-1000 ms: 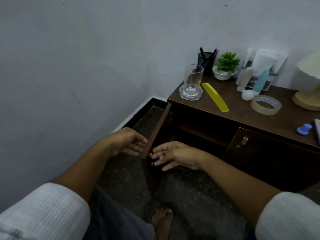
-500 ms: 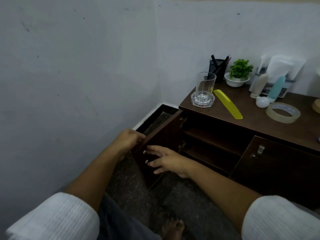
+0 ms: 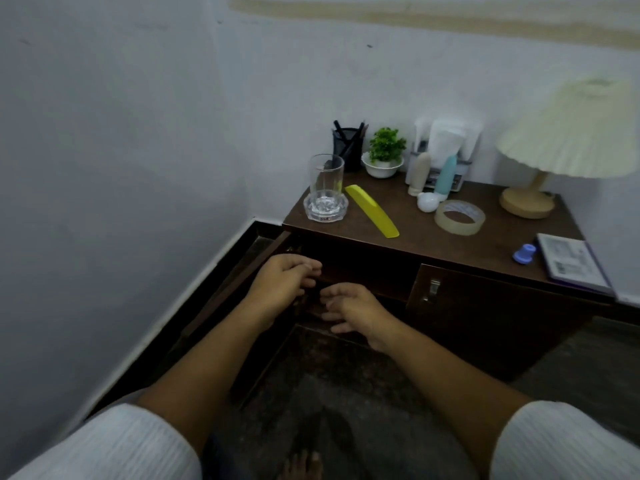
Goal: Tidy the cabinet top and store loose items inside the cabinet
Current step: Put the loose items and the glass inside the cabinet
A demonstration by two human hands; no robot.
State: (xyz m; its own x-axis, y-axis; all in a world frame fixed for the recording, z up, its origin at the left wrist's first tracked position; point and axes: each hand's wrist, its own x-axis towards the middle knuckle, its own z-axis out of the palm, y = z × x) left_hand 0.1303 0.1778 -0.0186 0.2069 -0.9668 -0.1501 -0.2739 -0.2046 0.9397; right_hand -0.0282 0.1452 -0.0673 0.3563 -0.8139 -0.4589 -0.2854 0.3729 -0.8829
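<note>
Both hands are held low in front of the cabinet (image 3: 485, 327), at the open left bay. Left hand (image 3: 282, 287) is loosely curled with fingers bent, just beside the swung-out left door (image 3: 225, 299); whether the door edge is touched cannot be told. Right hand (image 3: 353, 310) is open with fingers spread, and nothing is gripped. Neither hand is seen to carry an item.

Step in hand, as judged: the storage space has been made accessible, and no loose item has yet been stored. The right door (image 3: 491, 306) is shut. The bay interior is dark, and its contents cannot be made out.

Next move, as judged: a hand is to be raised to the bench (image 3: 415, 233) and one loose item taken. The comb (image 3: 372, 211) lies nearest the front edge and is suited to a flat pinch. The glass (image 3: 325, 180) should be lifted upright, since it stands in a dish (image 3: 325, 207).

Items counted on the bench:
- glass: one
- clear dish: one
- yellow comb: one
- pen cup (image 3: 348, 147): one
- potted plant (image 3: 384, 154): one
- upright tubes: two, beige (image 3: 419, 173) and teal (image 3: 445, 174)
- white ball-shaped item (image 3: 427, 201): one
- tape roll (image 3: 459, 216): one
- lamp (image 3: 568, 143): one
- blue cap (image 3: 524, 253): one
- booklet (image 3: 569, 265): one
- white organiser at the wall (image 3: 446, 143): one; its contents cannot be counted.
</note>
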